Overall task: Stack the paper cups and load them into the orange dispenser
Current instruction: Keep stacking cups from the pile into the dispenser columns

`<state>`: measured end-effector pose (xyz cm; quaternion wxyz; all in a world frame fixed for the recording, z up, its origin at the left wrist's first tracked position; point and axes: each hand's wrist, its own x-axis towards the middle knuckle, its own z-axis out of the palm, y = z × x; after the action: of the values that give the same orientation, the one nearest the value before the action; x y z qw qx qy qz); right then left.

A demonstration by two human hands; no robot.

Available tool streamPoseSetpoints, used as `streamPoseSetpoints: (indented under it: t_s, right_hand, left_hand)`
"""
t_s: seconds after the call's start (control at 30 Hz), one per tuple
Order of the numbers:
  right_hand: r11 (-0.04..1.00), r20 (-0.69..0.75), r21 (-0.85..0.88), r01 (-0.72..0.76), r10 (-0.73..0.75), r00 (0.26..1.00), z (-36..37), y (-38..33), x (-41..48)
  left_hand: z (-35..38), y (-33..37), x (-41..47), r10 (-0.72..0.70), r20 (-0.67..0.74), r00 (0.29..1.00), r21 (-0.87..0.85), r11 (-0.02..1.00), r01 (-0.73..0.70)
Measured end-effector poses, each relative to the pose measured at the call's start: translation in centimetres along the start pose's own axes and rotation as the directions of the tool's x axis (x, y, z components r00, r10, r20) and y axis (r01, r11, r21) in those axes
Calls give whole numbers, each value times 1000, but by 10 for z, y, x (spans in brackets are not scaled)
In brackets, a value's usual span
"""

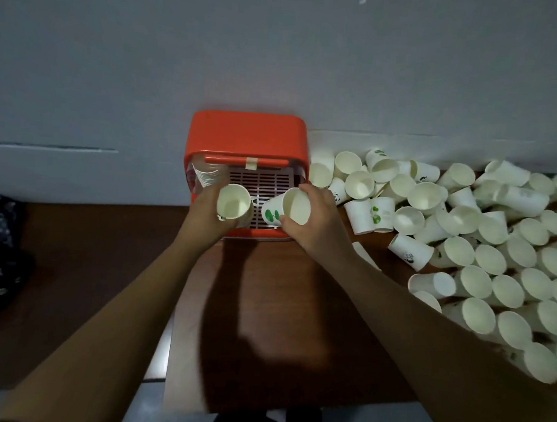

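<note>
The brown table (pixel 265 307) stood against a grey wall (pixel 117 57), the orange dispenser (pixel 245 135) at its back; over it our left hand (pixel 206 213) curled round the first cup (pixel 234 202); our right hand (pixel 315 225) clamped the second cup (pixel 287 206); we judged both light, crushable, best held gently near the rim.

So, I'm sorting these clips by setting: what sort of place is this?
Probably a plain room at home or in a small office; I can't tell which. A wooden table stands against a bare grey wall, with an orange dispenser and a loose heap of paper cups on it.
</note>
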<state>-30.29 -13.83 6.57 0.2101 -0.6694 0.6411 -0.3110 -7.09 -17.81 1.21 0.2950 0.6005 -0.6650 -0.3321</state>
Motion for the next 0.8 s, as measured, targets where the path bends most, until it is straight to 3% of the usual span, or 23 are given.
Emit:
streamPoseSetpoints:
  t_s: [0.17, 0.33, 0.43, 0.63, 0.8]
  right_hand:
    - [997, 60, -22, -73, 74, 995, 16, -9, 19]
    - [997, 102, 24, -70, 67, 992, 48, -27, 31]
    - [1000, 110, 20, -24, 21, 994, 71, -36, 38]
    - [998, 114, 23, 56, -59, 992, 94, -54, 53]
    - [996, 248, -89, -30, 51, 968, 107, -39, 46]
  left_hand:
    - [11, -37, 14, -42, 179, 983, 117, 993, 21]
    - [4, -58, 19, 8, 239, 971, 21, 1000, -13]
    - [-2, -64, 20, -20, 272, 962, -95, 994, 47]
    - [-8, -70, 19, -139, 286, 948, -124, 976, 180]
    - [-10, -66, 18, -279, 198, 940, -365, 869, 335]
